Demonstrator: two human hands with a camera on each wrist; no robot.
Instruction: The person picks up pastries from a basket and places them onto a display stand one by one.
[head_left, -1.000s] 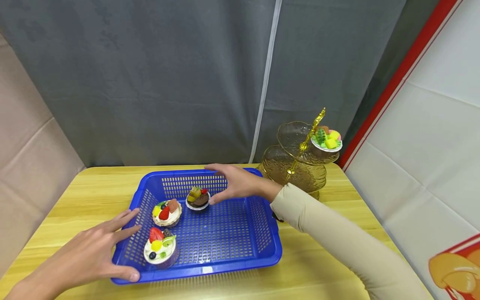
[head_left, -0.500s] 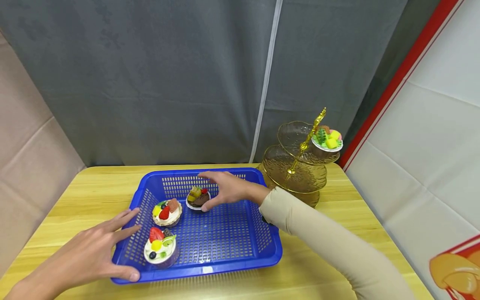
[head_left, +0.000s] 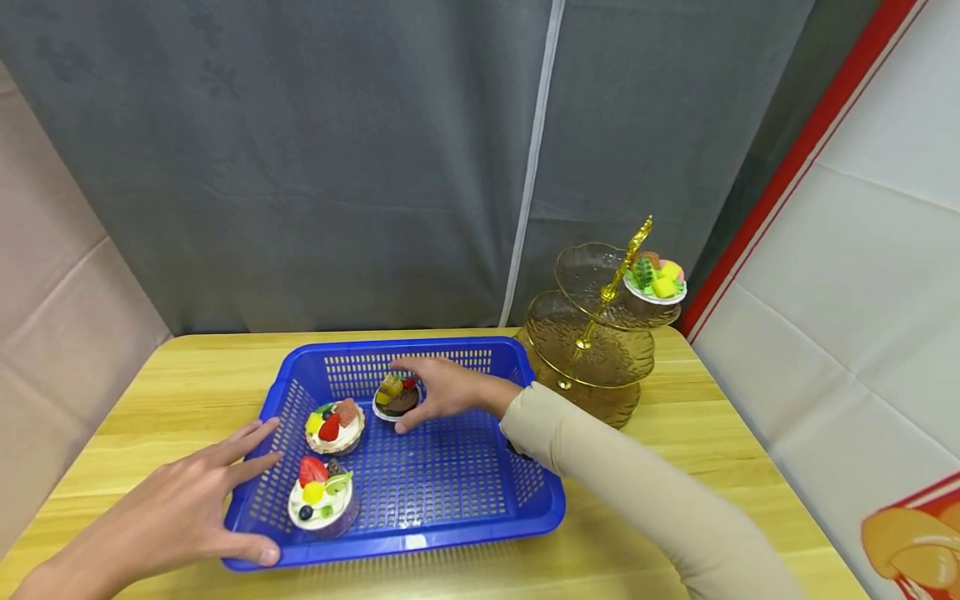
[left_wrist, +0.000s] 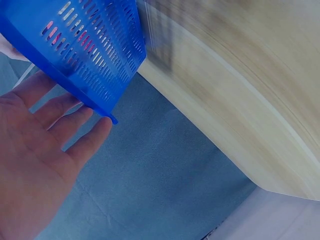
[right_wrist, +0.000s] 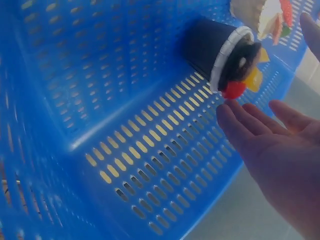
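Basket (head_left: pixel 480 534) holds two cream cupcakes (head_left: pixel 321 502) and the chocolate cupcake (head_left: pixel 396 401), flanked but unpinched by the spread right hand (head_left: pixel 453 389), with one green-topped cupcake (head_left: pixel 655 282) already on the tiered stand (head_left: pixel 617 358), left hand (head_left: pixel 171 504) spread at the basket.

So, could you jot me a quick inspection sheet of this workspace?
Surface: light wood-grain table.
Job's things: blue basket holding chocolate cupcake, cream tart and cream cup; tiered stand with green-topped cupcake on its top tier.
Clutter: nothing seen.
Grips: left grip, a bare hand, at the basket's left rim, fingers spread; right grip, also bare, thumb and fingers apart at the chocolate cupcake, contact unclear.
Cables: nothing seen.
Surroundings: grey curtain behind, pale panels either side, red trim on the right.
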